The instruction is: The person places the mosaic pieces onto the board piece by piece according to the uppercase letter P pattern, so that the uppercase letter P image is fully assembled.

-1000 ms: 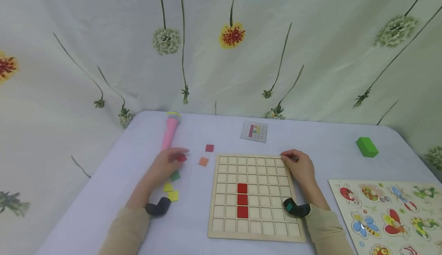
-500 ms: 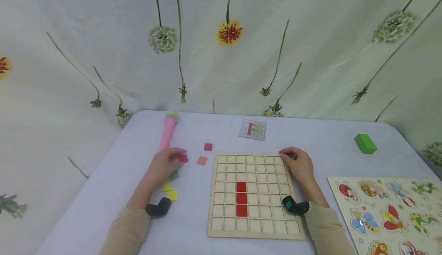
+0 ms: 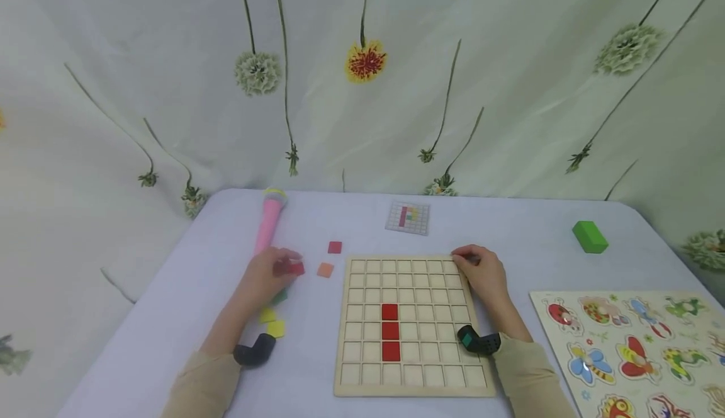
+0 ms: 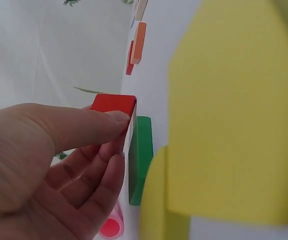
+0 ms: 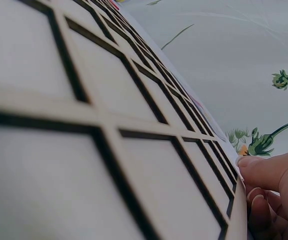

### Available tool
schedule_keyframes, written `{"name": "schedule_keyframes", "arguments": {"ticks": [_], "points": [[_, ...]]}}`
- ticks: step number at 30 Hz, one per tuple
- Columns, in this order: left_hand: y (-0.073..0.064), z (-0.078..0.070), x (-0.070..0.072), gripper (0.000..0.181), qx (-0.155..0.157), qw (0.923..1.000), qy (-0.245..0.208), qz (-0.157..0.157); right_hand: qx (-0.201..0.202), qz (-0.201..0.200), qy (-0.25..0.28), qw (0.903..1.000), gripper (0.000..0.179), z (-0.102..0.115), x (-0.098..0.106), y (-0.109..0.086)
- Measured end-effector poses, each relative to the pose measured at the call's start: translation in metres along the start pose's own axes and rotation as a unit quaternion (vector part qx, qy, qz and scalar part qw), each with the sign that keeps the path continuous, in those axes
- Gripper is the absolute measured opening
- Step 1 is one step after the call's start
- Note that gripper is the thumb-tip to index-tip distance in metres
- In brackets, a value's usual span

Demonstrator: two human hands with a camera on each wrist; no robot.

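Observation:
My left hand [image 3: 265,277] pinches a small red square tile [image 4: 113,103] between thumb and fingers, tilted up in the left wrist view. Close by that hand lie a green tile [image 4: 142,160] and two yellow tiles [image 3: 275,328], partly overlapping. At the far right corner of a wooden grid board [image 3: 416,381], my right hand [image 3: 484,274] grips the edge with thumb and curled fingers. Three red tiles [image 3: 390,330] fill a vertical run of cells in the board's third column. An orange tile [image 3: 325,270] and another red tile [image 3: 335,247] lie between left hand and board.
Behind the board lies a small pattern card [image 3: 408,218] with a coloured grid. A pink toy microphone [image 3: 269,223] lies beyond my left hand. To the right are a green block [image 3: 590,237] and an insect picture puzzle [image 3: 614,327]. A flower-print cloth hangs behind the table.
The red tile has been tipped up in my left hand's fingers, hardly shifting otherwise. My right hand stays at the board's corner. The head view has swung slightly.

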State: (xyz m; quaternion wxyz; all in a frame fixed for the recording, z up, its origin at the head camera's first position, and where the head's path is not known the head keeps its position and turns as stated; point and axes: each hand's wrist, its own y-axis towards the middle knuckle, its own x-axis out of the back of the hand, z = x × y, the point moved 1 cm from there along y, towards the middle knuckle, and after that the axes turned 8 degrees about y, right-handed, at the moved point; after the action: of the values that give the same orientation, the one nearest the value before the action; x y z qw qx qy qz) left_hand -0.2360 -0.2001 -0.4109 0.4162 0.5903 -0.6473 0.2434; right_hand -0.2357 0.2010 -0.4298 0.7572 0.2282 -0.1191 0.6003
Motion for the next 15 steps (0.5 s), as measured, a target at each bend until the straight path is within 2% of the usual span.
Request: {"name": "schedule_keyframes", "arguments": {"ticks": [4, 6, 8, 11, 13, 15], "points": [[0.0, -0.011, 0.002, 0.018, 0.015, 0.9995, -0.017, 0.021, 0.01, -0.004, -0.002, 0.9999, 0.013, 0.002, -0.002, 0.002], [0.002, -0.026, 0.001, 0.017, 0.007, 0.9986, -0.042, 0.032, 0.011, -0.005, -0.002, 0.9999, 0.013, 0.002, -0.003, 0.003], [0.006, -0.047, -0.003, 0.018, -0.013, 0.9963, -0.073, 0.043, 0.009, -0.003, -0.001, 1.0, 0.014, 0.002, -0.003, 0.003], [0.013, -0.08, -0.018, 0.015, -0.063, 0.9892, -0.11, 0.073, 0.0, -0.005, -0.003, 1.0, 0.014, 0.001, -0.003, 0.002], [0.017, -0.098, -0.031, 0.013, -0.085, 0.9855, -0.11, 0.098, -0.006, -0.007, -0.003, 0.9999, 0.014, -0.001, -0.003, 0.001], [0.02, -0.109, -0.045, 0.01, -0.092, 0.9833, -0.101, 0.12, -0.01, -0.009, -0.002, 0.9999, 0.014, -0.003, -0.004, 0.0]]}}
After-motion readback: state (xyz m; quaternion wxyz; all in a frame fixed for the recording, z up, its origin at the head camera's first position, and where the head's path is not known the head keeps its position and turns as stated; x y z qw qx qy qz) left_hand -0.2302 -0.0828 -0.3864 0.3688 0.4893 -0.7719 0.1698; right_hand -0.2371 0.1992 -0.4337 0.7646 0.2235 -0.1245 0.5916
